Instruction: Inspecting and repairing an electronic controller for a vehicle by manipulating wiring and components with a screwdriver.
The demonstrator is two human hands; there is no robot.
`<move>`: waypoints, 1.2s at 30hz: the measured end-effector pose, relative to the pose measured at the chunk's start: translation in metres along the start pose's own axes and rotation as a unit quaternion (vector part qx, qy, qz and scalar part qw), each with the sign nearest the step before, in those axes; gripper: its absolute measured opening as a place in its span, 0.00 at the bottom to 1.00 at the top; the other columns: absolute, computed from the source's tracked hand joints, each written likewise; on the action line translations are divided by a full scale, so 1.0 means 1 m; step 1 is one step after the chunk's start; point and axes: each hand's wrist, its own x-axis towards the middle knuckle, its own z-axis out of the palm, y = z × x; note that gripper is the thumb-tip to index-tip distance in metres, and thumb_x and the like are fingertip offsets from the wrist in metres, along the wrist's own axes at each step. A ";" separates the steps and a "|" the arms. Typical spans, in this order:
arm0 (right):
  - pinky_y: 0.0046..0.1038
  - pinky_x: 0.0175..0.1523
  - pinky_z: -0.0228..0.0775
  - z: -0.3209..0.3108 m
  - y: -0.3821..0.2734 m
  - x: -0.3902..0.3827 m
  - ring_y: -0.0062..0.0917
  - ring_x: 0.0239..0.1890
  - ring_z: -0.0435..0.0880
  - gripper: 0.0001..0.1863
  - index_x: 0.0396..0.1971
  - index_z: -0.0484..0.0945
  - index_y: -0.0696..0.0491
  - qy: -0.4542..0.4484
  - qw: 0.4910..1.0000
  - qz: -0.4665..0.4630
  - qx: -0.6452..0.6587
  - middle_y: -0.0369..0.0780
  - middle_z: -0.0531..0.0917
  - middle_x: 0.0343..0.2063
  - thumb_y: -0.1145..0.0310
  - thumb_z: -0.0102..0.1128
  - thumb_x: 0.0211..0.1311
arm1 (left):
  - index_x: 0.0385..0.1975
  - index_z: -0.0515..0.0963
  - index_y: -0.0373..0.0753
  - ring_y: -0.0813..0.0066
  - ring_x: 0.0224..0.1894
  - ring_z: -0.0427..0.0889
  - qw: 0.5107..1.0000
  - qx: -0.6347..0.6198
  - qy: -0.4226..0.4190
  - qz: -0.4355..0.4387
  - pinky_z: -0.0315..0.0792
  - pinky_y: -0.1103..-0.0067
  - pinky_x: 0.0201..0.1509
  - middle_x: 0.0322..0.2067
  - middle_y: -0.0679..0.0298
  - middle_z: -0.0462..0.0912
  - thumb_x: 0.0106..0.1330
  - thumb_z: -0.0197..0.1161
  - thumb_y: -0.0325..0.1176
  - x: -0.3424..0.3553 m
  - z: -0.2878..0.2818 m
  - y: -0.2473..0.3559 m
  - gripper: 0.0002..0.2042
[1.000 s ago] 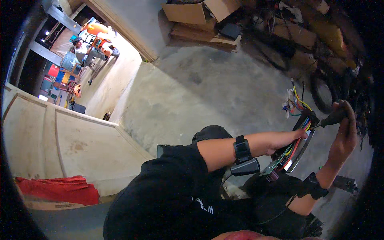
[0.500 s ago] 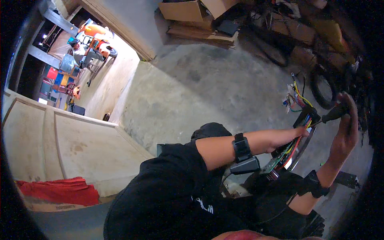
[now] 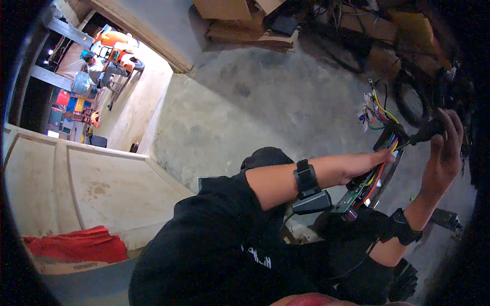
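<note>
My left hand (image 3: 368, 164) grips a long circuit board (image 3: 348, 200) with red, yellow and blue wires along it. Most of its fingers are hidden behind the board. A dark connector block sits at the board's far end, where a bundle of loose coloured wires (image 3: 376, 109) spreads onto the floor. My right hand (image 3: 445, 153) is closed on the black handle of a screwdriver (image 3: 424, 133). The shaft points left, toward the wires and metal edge beside my left fingers; whether its tip touches a screw is too small to tell.
A black tyre (image 3: 410, 102) and dark clutter lie at the far right. Flattened cardboard (image 3: 245, 33) is stacked by the wall. A black box-shaped part (image 3: 445, 219) rests right of my arm. On the left are a red cloth (image 3: 76, 245) and a doorway with a seated person (image 3: 97, 69).
My right fingers, stretched flatter before, now bend more round the screwdriver handle. The whole view has shifted slightly. My left hand keeps its hold on the circuit board.
</note>
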 end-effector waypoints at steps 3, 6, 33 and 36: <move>0.26 0.60 0.59 -0.005 0.014 -0.008 0.25 0.54 0.73 0.16 0.51 0.73 0.58 0.013 0.994 0.074 0.081 0.41 0.76 0.50 0.71 0.47 0.67 | 0.30 0.73 0.42 0.77 0.22 0.72 1.000 -0.002 -0.011 0.026 0.67 0.78 0.28 0.23 0.68 0.74 0.60 0.50 0.62 0.000 0.008 0.004 0.25; 0.30 0.60 0.60 -0.007 0.007 -0.003 0.30 0.57 0.70 0.18 0.51 0.73 0.57 -0.011 0.976 0.093 0.195 0.44 0.74 0.53 0.64 0.51 0.65 | 0.31 0.73 0.43 0.78 0.21 0.72 1.000 0.012 0.009 -0.009 0.66 0.79 0.26 0.23 0.69 0.74 0.61 0.49 0.62 -0.006 0.012 0.012 0.25; 0.25 0.53 0.68 0.012 -0.008 0.010 0.25 0.46 0.79 0.15 0.50 0.71 0.61 0.022 0.959 0.125 0.254 0.41 0.78 0.46 0.73 0.47 0.67 | 0.36 0.72 0.44 0.80 0.30 0.69 0.999 -0.033 0.028 -0.019 0.65 0.80 0.35 0.29 0.69 0.71 0.58 0.56 0.57 -0.012 0.001 0.017 0.22; 0.23 0.51 0.69 0.004 -0.005 0.009 0.22 0.45 0.79 0.13 0.49 0.73 0.60 0.053 0.937 0.163 0.306 0.38 0.80 0.43 0.74 0.49 0.66 | 0.34 0.72 0.44 0.81 0.23 0.70 0.998 -0.017 0.042 -0.031 0.66 0.81 0.27 0.25 0.71 0.71 0.58 0.57 0.55 -0.016 0.009 0.026 0.19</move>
